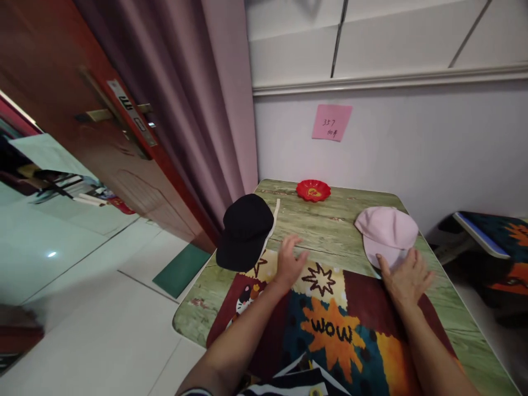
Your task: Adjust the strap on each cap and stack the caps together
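A black cap (247, 228) rests on the left of the wood-patterned table (322, 225), its brim toward me. Just right of it is my left hand (290, 260), fingers apart and nothing in them. A pink cap (388, 231) sits at the table's right side with its brim facing me. My right hand (406, 275) is at that brim, fingers spread, covering part of its edge; whether it touches the cap I cannot tell. Under my forearms lies a patterned cloth (363, 297) with a "WOW" print.
A red scalloped dish (313, 190) stands at the table's back, near the wall. On the wall is a pink note (332, 122). Curtain (223, 99) and wooden door (124, 165) border the left side. Another piece of furniture with a blue edge (482, 236) is at the right.
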Tool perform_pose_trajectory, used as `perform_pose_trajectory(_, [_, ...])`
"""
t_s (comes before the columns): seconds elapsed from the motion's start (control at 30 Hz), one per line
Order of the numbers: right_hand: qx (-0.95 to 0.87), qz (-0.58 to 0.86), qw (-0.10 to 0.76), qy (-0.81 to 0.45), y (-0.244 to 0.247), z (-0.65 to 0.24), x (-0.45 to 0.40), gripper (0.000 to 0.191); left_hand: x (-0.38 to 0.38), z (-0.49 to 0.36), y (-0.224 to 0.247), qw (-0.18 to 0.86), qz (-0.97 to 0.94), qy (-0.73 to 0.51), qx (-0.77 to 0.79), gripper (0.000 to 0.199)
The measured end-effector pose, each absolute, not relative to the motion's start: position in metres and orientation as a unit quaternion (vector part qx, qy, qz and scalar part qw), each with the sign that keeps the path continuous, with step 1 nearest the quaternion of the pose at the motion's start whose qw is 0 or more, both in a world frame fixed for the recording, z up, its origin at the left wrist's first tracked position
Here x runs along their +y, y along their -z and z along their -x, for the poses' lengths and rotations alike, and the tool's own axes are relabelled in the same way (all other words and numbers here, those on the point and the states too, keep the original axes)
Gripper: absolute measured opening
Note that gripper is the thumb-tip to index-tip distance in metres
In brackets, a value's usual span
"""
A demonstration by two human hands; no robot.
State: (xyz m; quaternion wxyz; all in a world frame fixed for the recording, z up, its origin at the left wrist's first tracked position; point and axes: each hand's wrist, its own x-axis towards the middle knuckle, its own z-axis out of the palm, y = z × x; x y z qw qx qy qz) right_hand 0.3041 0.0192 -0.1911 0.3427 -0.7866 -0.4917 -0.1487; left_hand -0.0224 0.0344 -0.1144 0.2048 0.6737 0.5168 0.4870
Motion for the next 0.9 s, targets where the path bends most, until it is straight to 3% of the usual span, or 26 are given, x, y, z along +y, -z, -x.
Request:
perform_pose_trajectory(0.17, [-0.530, 0.738, 0.372, 0.189, 0.186, -0.301, 0.011, 0.076, 0.083, 0.109, 0.023, -0.033, -0.584, -0.490, 0.646, 0.045])
perform_pose_trajectory(0.23, [-0.544, 0.731, 0.368, 0.186, 0.187, -0.298, 0.011, 0.072, 0.099, 0.143, 0.006, -0.040, -0.570, -0.436, 0.695, 0.068])
perform_pose_trajectory(0.33, [-0.568, 0.708, 0.380, 0.180, 0.190, -0.290, 0.010, 0.064, 0.114, 0.175, 0.007, 0.055, -0.575, -0.313, 0.754, 0.094])
perform_pose_trajectory(0.43, [-0.597, 0.669, 0.407, 0.176, 0.186, -0.277, 0.008, 0.058, 0.120, 0.185, 0.018, 0.086, -0.577, -0.283, 0.761, 0.079])
perform_pose_trajectory(0.6, [-0.614, 0.628, 0.469, 0.097, 0.149, -0.246, 0.003, 0.054, 0.111, 0.181, 0.022, 0.037, -0.585, -0.372, 0.720, 0.045])
perform_pose_trajectory(0.9, [-0.608, 0.476, 0.521, -0.364, 0.073, -0.139, -0.003, 0.045, 0.043, 0.165, -0.005, -0.036, -0.624, -0.546, 0.558, 0.025])
